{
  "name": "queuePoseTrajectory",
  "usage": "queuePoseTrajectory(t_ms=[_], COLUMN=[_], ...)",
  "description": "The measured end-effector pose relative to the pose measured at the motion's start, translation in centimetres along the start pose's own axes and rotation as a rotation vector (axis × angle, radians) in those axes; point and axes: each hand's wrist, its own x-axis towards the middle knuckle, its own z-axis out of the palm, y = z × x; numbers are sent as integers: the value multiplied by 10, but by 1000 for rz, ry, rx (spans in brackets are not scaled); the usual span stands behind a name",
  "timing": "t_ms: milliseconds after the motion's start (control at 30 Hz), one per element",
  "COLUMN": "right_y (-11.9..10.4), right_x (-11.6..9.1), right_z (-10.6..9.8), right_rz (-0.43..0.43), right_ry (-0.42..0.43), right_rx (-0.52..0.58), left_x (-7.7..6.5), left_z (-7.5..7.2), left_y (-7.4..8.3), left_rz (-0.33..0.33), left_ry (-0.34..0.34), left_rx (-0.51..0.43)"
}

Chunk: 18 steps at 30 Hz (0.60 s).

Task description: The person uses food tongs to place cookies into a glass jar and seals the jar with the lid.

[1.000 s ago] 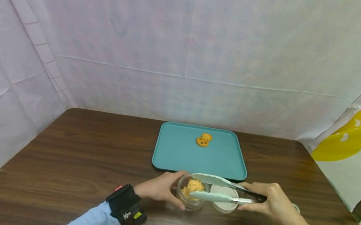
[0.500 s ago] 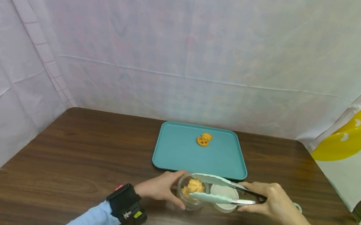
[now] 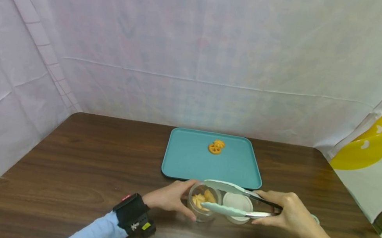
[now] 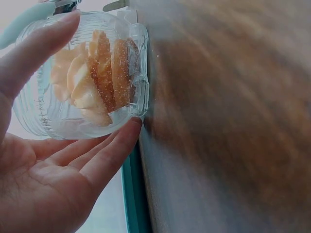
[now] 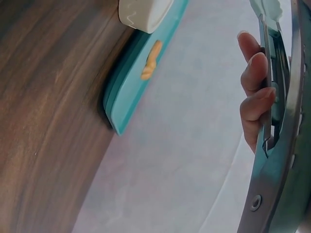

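My left hand (image 3: 173,198) holds a clear glass jar (image 4: 92,127) at its side, thumb on one side and fingers on the other. Inside lie pale piped butter cookies (image 4: 80,87) and salt-flecked pretzels (image 4: 119,73). In my right hand (image 3: 288,212) are metal tongs (image 3: 261,214) with mint-green scalloped tips, held around the arms. Those tips are spread apart over the jar's mouth in the head view, with no cookie between them. A small white bowl (image 3: 238,203) stands just right of the jar, partly covered by the tongs.
Behind the jar lies a teal tray (image 3: 190,158), bearing a round pretzel (image 3: 214,149) and a piped cookie (image 3: 219,143) side by side. The dark wooden table (image 3: 82,169) runs back to a white cloth backdrop (image 3: 198,57). A yellow cutout (image 3: 364,150) hangs at the right.
The piped cookie between the tong tips has dropped lower among the others in the jar. The tongs' upper tip has risen slightly; both hands stay nearly in place.
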Motion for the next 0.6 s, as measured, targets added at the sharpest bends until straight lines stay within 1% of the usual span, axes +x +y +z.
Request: queuePoseTrajectory(t_ms=[133,267,367,467,600], right_y=[1,6,12,20,34], right_x=[2,8,13,19,29], right_z=[-1,0,1,3,8], right_rz=[18,74,119,159,226], right_ry=[22,56,93,127,120], right_rx=[2,-18,-76,-167,-251], left_x=[0,0,1,1,1], left_z=[0,0,0,1,1], left_y=[0,0,0,-1,-1], left_rz=[-6,-23,-19,-10,-1], left_ry=[-5,-13,-12,-10,-10], left_rx=[-34,-78,-83,-80,-69])
